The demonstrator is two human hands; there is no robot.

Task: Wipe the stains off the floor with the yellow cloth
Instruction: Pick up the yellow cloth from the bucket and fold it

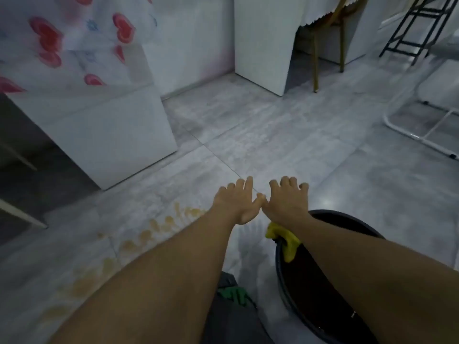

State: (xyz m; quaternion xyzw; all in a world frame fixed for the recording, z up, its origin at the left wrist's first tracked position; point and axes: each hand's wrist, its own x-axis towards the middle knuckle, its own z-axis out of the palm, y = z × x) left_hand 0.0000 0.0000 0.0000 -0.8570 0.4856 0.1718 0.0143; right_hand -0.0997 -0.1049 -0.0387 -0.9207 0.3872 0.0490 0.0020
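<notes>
**Both hands empty; cloth on bucket rim, stains untouched**

The yellow cloth hangs draped over the near-left rim of a dark bucket, which stands on the floor at the near right. It appears parked there within reach and off the tiles; whether it is wet cannot be told. Part of it is hidden under the right forearm.

The stains run as an orange-brown trail of blotches across the grey tiles at the near left, from beside the left forearm down towards the frame's near-left corner. They look intact, so wiping is judged not yet begun.

The left hand and right hand are stretched forward side by side, palms down, fingers spread and slack, thumbs touching or nearly so. Neither holds anything. Both arms are nearly straight and appear raised above the floor, judging by the shadow beneath them.

A white cabinet stands at the far left, clear of the stains.
</notes>
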